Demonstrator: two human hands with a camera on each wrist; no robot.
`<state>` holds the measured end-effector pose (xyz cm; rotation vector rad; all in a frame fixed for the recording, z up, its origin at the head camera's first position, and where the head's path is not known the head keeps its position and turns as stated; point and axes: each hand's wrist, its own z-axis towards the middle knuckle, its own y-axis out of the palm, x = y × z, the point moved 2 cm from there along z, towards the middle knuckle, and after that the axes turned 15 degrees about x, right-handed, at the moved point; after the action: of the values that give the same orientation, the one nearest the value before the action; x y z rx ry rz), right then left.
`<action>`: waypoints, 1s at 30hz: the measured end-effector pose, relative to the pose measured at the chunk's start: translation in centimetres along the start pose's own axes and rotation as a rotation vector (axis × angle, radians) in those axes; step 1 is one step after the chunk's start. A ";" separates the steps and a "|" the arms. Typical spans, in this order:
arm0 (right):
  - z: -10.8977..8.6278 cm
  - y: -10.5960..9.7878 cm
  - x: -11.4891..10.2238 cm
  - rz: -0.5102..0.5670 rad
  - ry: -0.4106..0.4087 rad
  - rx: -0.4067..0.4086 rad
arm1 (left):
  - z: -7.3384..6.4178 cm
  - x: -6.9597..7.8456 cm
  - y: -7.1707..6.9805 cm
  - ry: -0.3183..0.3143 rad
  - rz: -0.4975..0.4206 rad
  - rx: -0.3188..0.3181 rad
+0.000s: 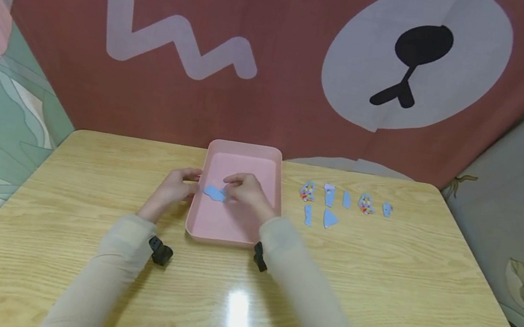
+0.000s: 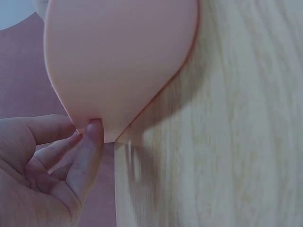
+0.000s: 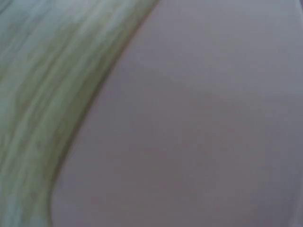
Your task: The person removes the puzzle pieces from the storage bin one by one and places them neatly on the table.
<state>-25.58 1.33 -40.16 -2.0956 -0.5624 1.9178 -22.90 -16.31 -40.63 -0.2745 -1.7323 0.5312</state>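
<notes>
A pink tray (image 1: 228, 233) lies on the table, and my left hand (image 1: 173, 190) grips its left side. In the left wrist view the thumb (image 2: 92, 146) presses the tray's outer wall while the other fingers reach to the rim. Over the tray, my right hand (image 1: 247, 191) has its fingers bent together, pinching a small blurred bluish piece, partly hidden by the fingertips. Beside it on the tray floor lies a flat blue puzzle-like piece (image 1: 213, 193). The right wrist view shows only the tray wall (image 3: 189, 132), with no fingers.
Right of the tray, several small flat pieces lie in two rows, among them a multicoloured piece (image 1: 307, 191), another multicoloured one (image 1: 366, 203) and a blue triangular piece (image 1: 330, 219). A wood-grain table (image 1: 374, 300) bears everything. Behind it hangs a brown cloth with a bear face (image 1: 281, 114).
</notes>
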 end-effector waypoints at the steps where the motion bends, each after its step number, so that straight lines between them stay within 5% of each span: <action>1: 0.1 0.2 0.1 0.006 -0.004 -0.001 | 0.0 0.0 0.0 0.001 0.001 0.001; 14: 0.4 1.6 1.0 0.018 0.000 -0.008 | -0.1 0.0 0.0 -0.008 -0.007 -0.002; 30: 0.5 2.6 1.1 -0.176 -0.210 -0.024 | 0.0 0.0 -0.1 0.003 -0.005 -0.008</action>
<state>-25.75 -0.53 -42.29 -1.8010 -0.7893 2.0489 -22.90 -16.42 -40.56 -0.2770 -1.7318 0.5199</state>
